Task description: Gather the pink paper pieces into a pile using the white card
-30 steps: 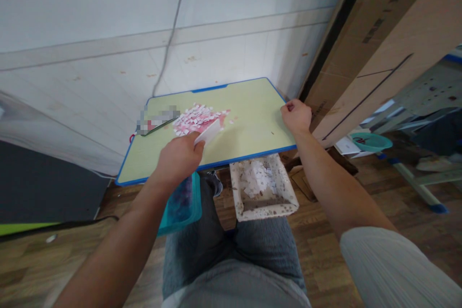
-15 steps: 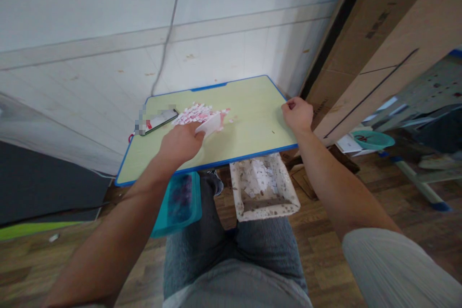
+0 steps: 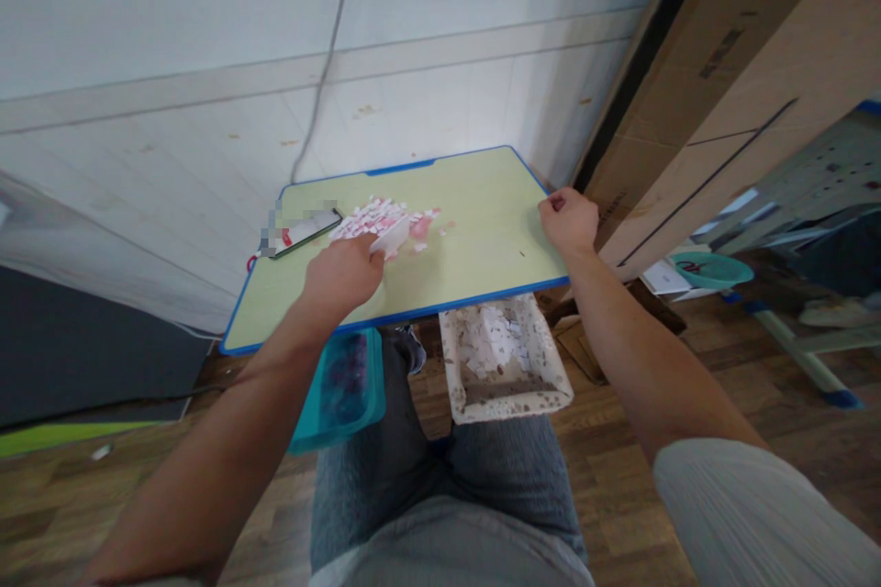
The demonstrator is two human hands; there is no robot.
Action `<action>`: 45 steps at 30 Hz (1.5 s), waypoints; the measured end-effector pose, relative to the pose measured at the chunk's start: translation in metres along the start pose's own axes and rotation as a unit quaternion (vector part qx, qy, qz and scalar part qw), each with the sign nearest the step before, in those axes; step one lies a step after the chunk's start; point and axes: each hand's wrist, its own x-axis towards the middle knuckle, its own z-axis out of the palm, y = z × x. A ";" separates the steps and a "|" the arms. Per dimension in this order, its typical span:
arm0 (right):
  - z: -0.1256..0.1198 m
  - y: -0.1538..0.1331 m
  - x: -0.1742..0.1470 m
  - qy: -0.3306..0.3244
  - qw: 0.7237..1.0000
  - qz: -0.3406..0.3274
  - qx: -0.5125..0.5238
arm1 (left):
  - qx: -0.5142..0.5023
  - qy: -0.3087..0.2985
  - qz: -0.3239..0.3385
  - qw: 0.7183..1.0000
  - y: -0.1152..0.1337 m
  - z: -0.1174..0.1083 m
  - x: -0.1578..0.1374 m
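Note:
My left hand point(image 3: 344, 273) is closed on a thin white piece point(image 3: 391, 237), which looks like card or a flat plastic scraper. Its free edge reaches into a heap of small pink and white pieces point(image 3: 375, 216) on the pale yellow tabletop point(image 3: 482, 229), which has a blue rim. Pinkish bits lie scattered just right of the heap. At the table's right edge my right hand point(image 3: 570, 218) rests with its fingers curled in; whether anything is between them cannot be seen.
A phone-like flat object point(image 3: 306, 232), partly blurred out, lies at the table's left. Below the front edge are a teal tub point(image 3: 375, 394) and a stained white bin point(image 3: 509, 405) with pale scraps. Tall cardboard point(image 3: 661, 101) stands at right; a white wall point(image 3: 440, 101) rises behind.
The white piece in my left hand has shifted slightly left and turned, showing less of its face. More pink bits show to its right. My right hand stays at the table edge.

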 end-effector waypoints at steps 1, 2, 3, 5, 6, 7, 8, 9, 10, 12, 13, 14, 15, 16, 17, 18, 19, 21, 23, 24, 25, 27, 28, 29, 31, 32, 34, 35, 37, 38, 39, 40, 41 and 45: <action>0.000 0.000 0.000 0.002 1.000 -0.001 0.001 | 0.003 0.005 -0.005 1.000 -0.001 0.000 0.000; 0.000 0.000 0.000 0.003 1.000 -0.001 0.002 | 0.000 0.011 -0.004 1.000 -0.002 0.001 0.000; 0.001 0.000 0.000 0.004 1.000 -0.001 0.002 | -0.006 0.015 0.001 1.000 -0.002 0.001 0.000; 0.001 0.000 0.001 0.005 1.000 -0.001 0.003 | -0.026 0.011 0.025 0.999 -0.003 0.002 -0.001; 0.001 0.000 0.001 0.004 1.000 -0.002 0.003 | -0.033 0.004 0.035 0.999 -0.003 0.002 -0.002; 0.001 0.000 0.001 0.004 1.000 -0.002 0.003 | -0.034 -0.003 0.040 0.999 -0.003 0.003 -0.003; 0.001 0.000 0.001 0.003 1.000 -0.002 0.004 | -0.030 -0.006 0.038 0.999 -0.003 0.003 -0.003; 0.000 0.000 0.001 0.001 1.000 -0.001 0.004 | -0.022 -0.005 0.030 0.999 -0.004 0.004 -0.003; 0.000 0.000 0.000 -0.001 1.000 0.000 0.005 | -0.015 0.001 0.019 1.000 -0.005 0.004 -0.004; 0.000 -0.001 0.000 -0.004 1.000 0.002 0.006 | -0.006 0.016 0.002 1.000 -0.007 0.005 -0.004; 0.000 -0.001 0.000 -0.005 1.000 0.002 0.006 | -0.005 0.022 0.000 1.000 -0.008 0.006 -0.004; 0.000 -0.001 0.000 -0.004 1.000 0.001 0.007 | -0.004 0.025 0.000 1.000 -0.010 0.006 -0.004; -0.001 -0.001 0.000 -0.003 1.000 0.001 0.008 | -0.004 0.026 0.000 1.000 -0.011 0.006 -0.003; -0.001 -0.001 -0.001 -0.002 1.000 0.001 0.008 | -0.004 0.026 0.001 1.000 -0.011 0.006 -0.003; -0.001 -0.001 -0.001 -0.003 1.000 0.002 0.009 | -0.006 0.024 0.001 1.000 -0.012 0.006 -0.003; -0.002 -0.002 -0.001 -0.006 1.000 0.004 0.009 | -0.008 0.022 0.001 1.000 -0.012 0.006 -0.003; -0.003 -0.003 -0.001 -0.009 1.000 0.005 0.009 | -0.011 0.019 0.000 1.000 -0.013 0.007 -0.002; -0.006 -0.005 -0.003 -0.016 1.000 0.006 0.009 | -0.012 0.013 0.000 1.000 -0.012 0.007 -0.001; -0.009 -0.009 -0.005 -0.019 1.000 0.004 0.009 | -0.007 0.006 0.003 1.000 -0.011 0.006 -0.001; -0.011 -0.011 -0.006 -0.020 1.000 0.002 0.009 | -0.004 0.001 0.007 1.000 -0.010 0.005 -0.002; -0.013 -0.013 -0.007 -0.020 1.000 0.000 0.010 | -0.003 -0.006 0.014 1.000 -0.009 0.003 -0.002; -0.016 -0.015 -0.008 -0.021 1.000 -0.001 0.010 | -0.008 -0.020 0.034 0.999 -0.006 -0.001 -0.005; -0.017 -0.016 -0.009 -0.021 1.000 -0.001 0.009 | -0.014 -0.024 0.041 0.999 -0.005 -0.004 -0.006; -0.017 -0.016 -0.009 -0.022 1.000 -0.001 0.009 | -0.020 -0.023 0.044 0.999 -0.004 -0.007 -0.008; -0.015 -0.015 -0.008 -0.021 1.000 0.001 0.007 | -0.025 -0.014 0.039 0.999 -0.003 -0.012 -0.010; -0.014 -0.014 -0.007 -0.020 1.000 0.002 0.005 | -0.023 -0.008 0.033 0.999 -0.003 -0.014 -0.010; -0.011 -0.011 -0.006 -0.016 1.000 0.003 0.003 | -0.011 -0.002 0.021 1.000 -0.002 -0.016 -0.010; -0.010 -0.010 -0.005 -0.013 1.000 0.003 0.003 | -0.005 -0.005 0.018 1.000 -0.001 -0.016 -0.010; -0.007 -0.008 -0.004 -0.010 1.000 0.002 0.003 | 0.003 -0.017 0.018 1.000 0.000 -0.015 -0.009; -0.007 -0.007 -0.003 -0.010 1.000 0.002 0.003 | 0.003 -0.024 0.021 0.999 0.000 -0.014 -0.008; -0.006 -0.007 -0.003 -0.011 1.000 0.002 0.004 | 0.002 -0.031 0.026 0.999 0.001 -0.014 -0.008; -0.006 -0.007 -0.003 -0.013 1.000 0.002 0.005 | -0.001 -0.037 0.031 0.999 0.001 -0.013 -0.009; -0.006 -0.006 -0.003 -0.015 1.000 0.003 0.007 | -0.005 -0.041 0.038 0.998 0.001 -0.013 -0.009; -0.005 -0.005 -0.003 -0.013 1.000 0.004 0.012 | -0.046 -0.055 0.085 0.994 -0.002 -0.018 -0.014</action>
